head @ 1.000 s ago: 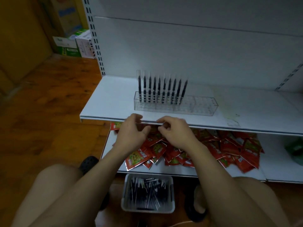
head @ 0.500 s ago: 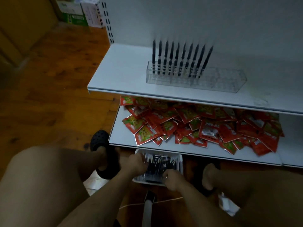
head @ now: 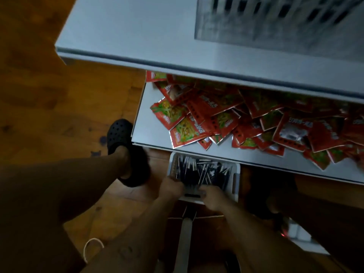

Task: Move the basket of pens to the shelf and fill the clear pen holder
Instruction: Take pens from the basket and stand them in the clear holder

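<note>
Basket on the floor, not yet shelved; left hand and right hand curl at its near rim, grip unclear. Holder too blurred to judge.

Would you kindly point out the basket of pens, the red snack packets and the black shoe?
basket of pens (head: 237, 174): head view, right wall.
red snack packets (head: 256, 123): head view, pile's middle.
black shoe (head: 119, 133): head view, toe.

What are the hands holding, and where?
The left hand and right hand are at the near edge of the basket; I can't tell if they grip the rim or pens.
</note>
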